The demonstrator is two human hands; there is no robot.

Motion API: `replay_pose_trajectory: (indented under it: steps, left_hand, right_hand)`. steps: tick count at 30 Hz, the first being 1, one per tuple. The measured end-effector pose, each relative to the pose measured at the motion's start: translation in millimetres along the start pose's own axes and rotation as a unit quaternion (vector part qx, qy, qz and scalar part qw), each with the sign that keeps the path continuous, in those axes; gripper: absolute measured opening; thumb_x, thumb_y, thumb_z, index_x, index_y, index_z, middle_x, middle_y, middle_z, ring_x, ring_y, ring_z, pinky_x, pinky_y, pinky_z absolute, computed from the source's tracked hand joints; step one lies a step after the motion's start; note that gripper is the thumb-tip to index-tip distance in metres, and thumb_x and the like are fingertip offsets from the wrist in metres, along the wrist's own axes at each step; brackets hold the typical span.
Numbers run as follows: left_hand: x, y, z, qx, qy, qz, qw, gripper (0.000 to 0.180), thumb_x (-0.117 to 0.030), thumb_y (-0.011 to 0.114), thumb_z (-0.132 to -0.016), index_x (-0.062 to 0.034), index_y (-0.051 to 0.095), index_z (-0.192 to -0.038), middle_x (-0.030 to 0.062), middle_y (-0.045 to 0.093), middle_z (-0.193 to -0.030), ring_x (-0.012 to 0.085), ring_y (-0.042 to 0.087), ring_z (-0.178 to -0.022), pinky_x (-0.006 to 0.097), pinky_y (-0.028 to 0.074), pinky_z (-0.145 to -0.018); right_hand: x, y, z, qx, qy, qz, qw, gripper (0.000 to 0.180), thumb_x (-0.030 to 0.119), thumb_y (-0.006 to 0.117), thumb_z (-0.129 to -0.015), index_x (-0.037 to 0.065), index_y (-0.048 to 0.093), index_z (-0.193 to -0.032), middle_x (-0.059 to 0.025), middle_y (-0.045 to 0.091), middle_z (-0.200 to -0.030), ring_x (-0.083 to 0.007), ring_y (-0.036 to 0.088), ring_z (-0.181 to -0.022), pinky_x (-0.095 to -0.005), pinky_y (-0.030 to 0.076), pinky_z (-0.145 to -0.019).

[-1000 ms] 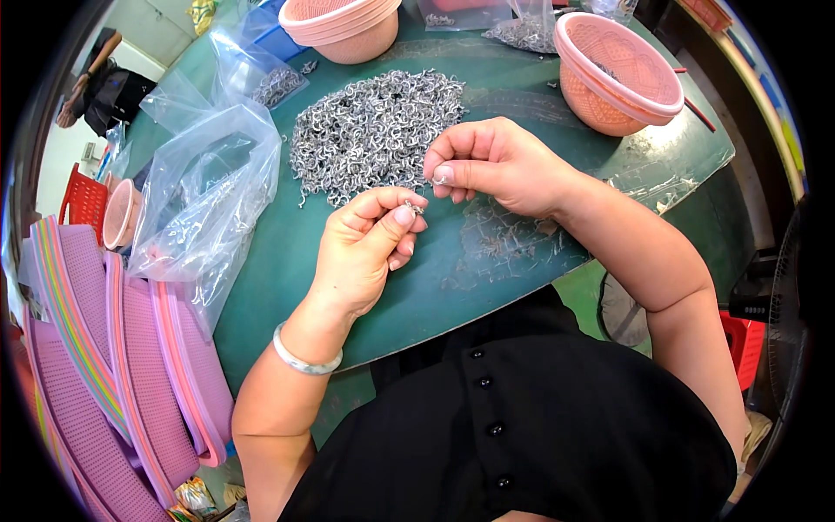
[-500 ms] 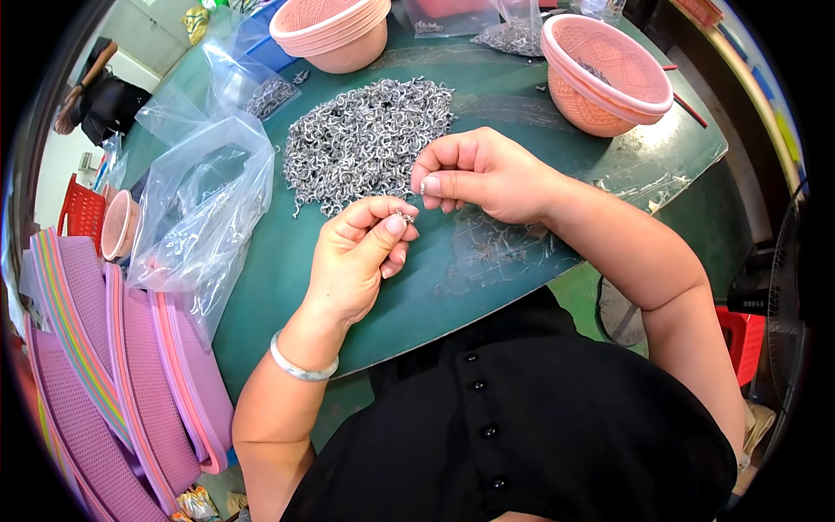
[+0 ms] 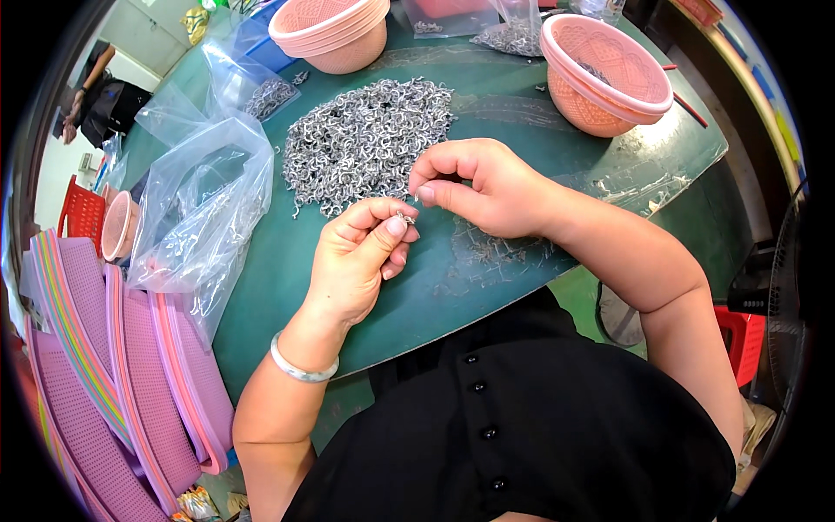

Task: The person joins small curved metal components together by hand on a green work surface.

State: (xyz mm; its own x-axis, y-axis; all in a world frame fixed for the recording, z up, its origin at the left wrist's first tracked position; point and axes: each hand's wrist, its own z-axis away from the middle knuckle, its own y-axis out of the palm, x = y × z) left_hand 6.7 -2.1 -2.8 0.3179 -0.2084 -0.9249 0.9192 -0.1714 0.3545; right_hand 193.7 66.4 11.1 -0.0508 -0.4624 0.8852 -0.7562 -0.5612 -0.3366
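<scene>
Two hands (image 3: 496, 191) drew closer beside one metal heap (image 3: 365, 139).

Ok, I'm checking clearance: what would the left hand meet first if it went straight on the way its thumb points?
The left hand would probably meet the right hand first, just up and to the right in the picture; depth is unclear, so it might pass under.

We seem to be in a small workshop: our scuffed green worktop (image 3: 444, 296) carries a loose heap of small curved metal pieces (image 3: 361, 143), a pink basket stack (image 3: 344, 48) and a clear plastic bag (image 3: 204, 204), with 1 other person (image 3: 113, 104) beyond.
</scene>
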Motion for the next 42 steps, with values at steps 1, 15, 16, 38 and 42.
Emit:
replay_pose_trajectory:
  steps: [1,15,16,38,42]
  left_hand:
    - [0,0,0,0.001,-0.001,0.001,1.000,0.010,-0.008,0.056,-0.087,-0.0038,0.059,-0.096,0.0026,0.059,-0.078,0.0045,0.048,-0.058,0.017,0.036,-0.047]
    - [-6,6,-3,-0.013,-0.160,0.250,0.955,0.029,-0.029,0.036,-0.094,-0.0043,0.051,-0.090,0.0105,0.056,-0.080,0.0170,0.050,-0.064,0.025,0.041,-0.053]
    - [-6,5,-3,-0.010,-0.158,0.227,0.961,0.030,-0.029,0.037,-0.095,-0.0041,0.051,-0.088,0.0099,0.055,-0.079,0.0162,0.050,-0.064,0.024,0.040,-0.052]
    - [-7,16,1,0.021,-0.193,0.110,0.975,0.029,-0.024,0.042,-0.093,0.0019,0.054,-0.097,0.0098,0.057,-0.085,0.0159,0.056,-0.070,0.026,0.048,-0.061]
    - [-9,27,7,0.020,-0.194,0.155,0.968,0.035,-0.031,0.039,-0.095,-0.0004,0.055,-0.098,0.0116,0.059,-0.090,0.0172,0.057,-0.070,0.026,0.047,-0.060]
  right_hand:
    - [0,0,0,0.000,-0.004,0.008,1.000,0.009,0.007,0.057,-0.082,0.000,0.059,-0.088,-0.0088,0.062,-0.076,-0.0127,0.057,-0.070,-0.0274,0.046,-0.065]
    - [-5,12,-3,0.027,-0.202,0.111,0.973,0.018,0.001,0.057,-0.080,0.001,0.060,-0.098,-0.0090,0.055,-0.078,-0.0221,0.058,-0.070,-0.0305,0.047,-0.060]
    - [2,11,-2,0.029,-0.143,0.038,0.989,0.015,0.005,0.057,-0.079,0.003,0.062,-0.093,-0.0105,0.057,-0.079,-0.0284,0.057,-0.075,-0.0335,0.046,-0.068]
    - [27,-19,53,0.176,-0.104,0.293,0.934,0.008,0.010,0.059,-0.071,0.004,0.054,-0.069,-0.0100,0.051,-0.078,-0.0292,0.053,-0.080,-0.0385,0.045,-0.066]
    - [24,2,20,0.113,-0.196,0.223,0.948,0.008,0.008,0.058,-0.075,0.003,0.055,-0.080,-0.0092,0.052,-0.078,-0.0287,0.053,-0.076,-0.0368,0.044,-0.065]
